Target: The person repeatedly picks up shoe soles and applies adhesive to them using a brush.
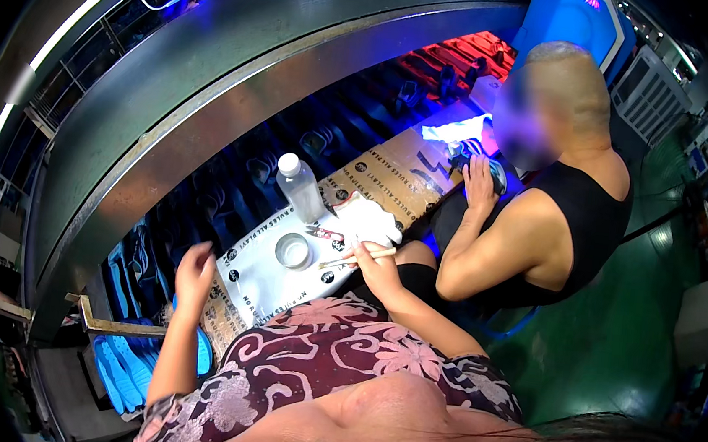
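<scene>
My right hand [377, 268] is closed round the light wooden handle of a thin brush [335, 262], held over the white-covered work surface [268, 285]. Left of the brush tip stands a small round clear container [292, 251]. Behind it is a translucent bottle [300, 191] with a white cap. A white cloth or glove [368, 219] lies beyond my right hand, with a small red-and-silver item [325, 234] near it. My left hand [195, 270] is raised at the surface's left edge, fingers loosely bent and apart, with nothing visible in it.
A metal-edged shelf [214, 82] curves above a dark conveyor with rows of shoe parts. Blue soles [123, 361] sit low at left beside a wooden bar [113, 324]. At right, close by, a seated co-worker [571, 198] handles a shoe [492, 177] under bright light.
</scene>
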`<state>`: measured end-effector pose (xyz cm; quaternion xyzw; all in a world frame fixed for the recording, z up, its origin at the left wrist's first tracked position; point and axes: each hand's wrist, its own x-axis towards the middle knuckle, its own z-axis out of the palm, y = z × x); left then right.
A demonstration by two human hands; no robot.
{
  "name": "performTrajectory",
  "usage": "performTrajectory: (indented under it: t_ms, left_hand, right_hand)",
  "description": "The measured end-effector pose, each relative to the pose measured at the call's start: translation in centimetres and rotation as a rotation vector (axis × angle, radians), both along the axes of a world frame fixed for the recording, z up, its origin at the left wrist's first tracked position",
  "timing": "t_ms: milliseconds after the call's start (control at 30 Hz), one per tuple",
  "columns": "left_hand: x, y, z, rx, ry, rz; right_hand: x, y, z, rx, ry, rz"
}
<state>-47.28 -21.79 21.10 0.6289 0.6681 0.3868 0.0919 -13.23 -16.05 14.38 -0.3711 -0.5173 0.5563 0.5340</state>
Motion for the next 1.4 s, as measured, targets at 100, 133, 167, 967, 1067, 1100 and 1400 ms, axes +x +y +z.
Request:
performTrajectory:
  t_ms: [100,133,167,967,1067,1100,1400]
  left_hand:
    - [-7.2,-10.3,-7.0,-0.156,0.337,0.378]
    - [-8.6,-14.0,-9.4,-0.183,0.479,0.474]
    - [-8.3,-16.2,-9.7,-0.263,0.423,0.510]
    - [-4.7,-16.3,-10.2,-0.371,-1.819,0.418]
    - [-1.2,-14.0,-7.0,-0.166,-1.701,0.453]
    - [0.7,-12.7,-5.3,-0.104,-1.567,0.395]
    - [6.8,-6.4,-1.0,-0.033,-0.801,0.178]
  right_hand:
    - [-0.7,0.2,0.5,-0.044,0.043,0.044]
    - [-1.1,0.2,0.5,-0.062,0.046,0.071]
    - [-1.6,0.3,0.1,-0.065,0.063,0.086]
    - [-2.8,-0.2,1.7,-0.089,-0.121,0.075]
    - [-2.8,0.4,2.0,-0.103,-0.102,0.092]
    - [-2.8,0.6,2.1,-0.109,-0.084,0.088]
    - [-5.1,-0.4,7.5,0.166,-0.077,0.192]
